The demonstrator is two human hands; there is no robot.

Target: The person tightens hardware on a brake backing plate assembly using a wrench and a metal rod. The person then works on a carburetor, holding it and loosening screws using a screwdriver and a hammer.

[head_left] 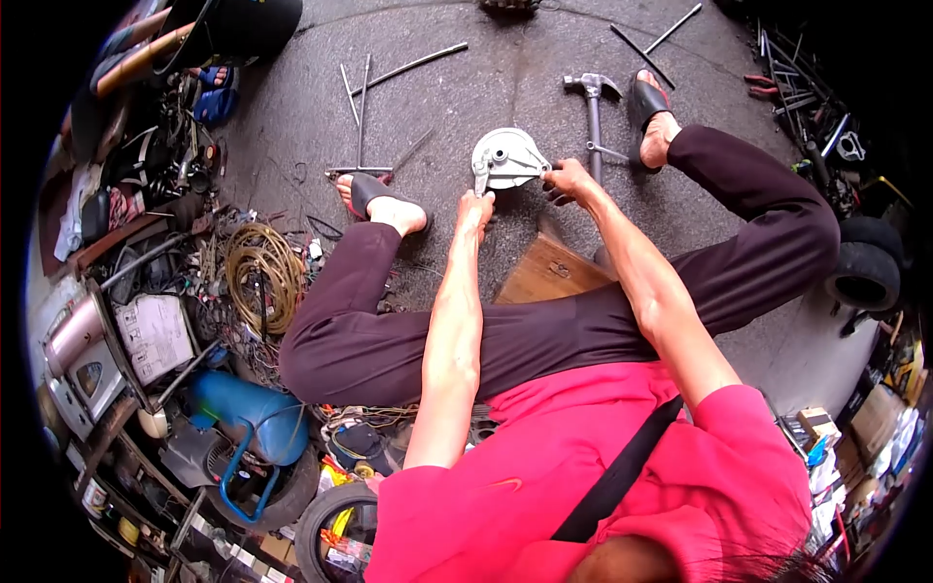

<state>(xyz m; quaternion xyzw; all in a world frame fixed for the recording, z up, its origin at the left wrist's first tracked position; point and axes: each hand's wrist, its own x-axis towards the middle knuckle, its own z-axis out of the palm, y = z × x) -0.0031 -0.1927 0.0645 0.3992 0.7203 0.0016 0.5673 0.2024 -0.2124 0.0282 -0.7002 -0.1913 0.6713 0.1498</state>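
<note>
A round silver metal plate with a dark hole in it is held up between my two hands, above the floor. My left hand has its fingers closed on the lower left part of the plate, where a small arm sticks out. At the plate's right edge, my right hand pinches a small projection. A hammer lies just to the right, with a small wrench across its handle. Below my hands is a wooden block in front of my seat.
Long metal T-handled tools lie at the upper left, and crossed rods at the upper right. Coiled tubing and a blue tank are on the left. Tyres stand on the right, near scattered tools.
</note>
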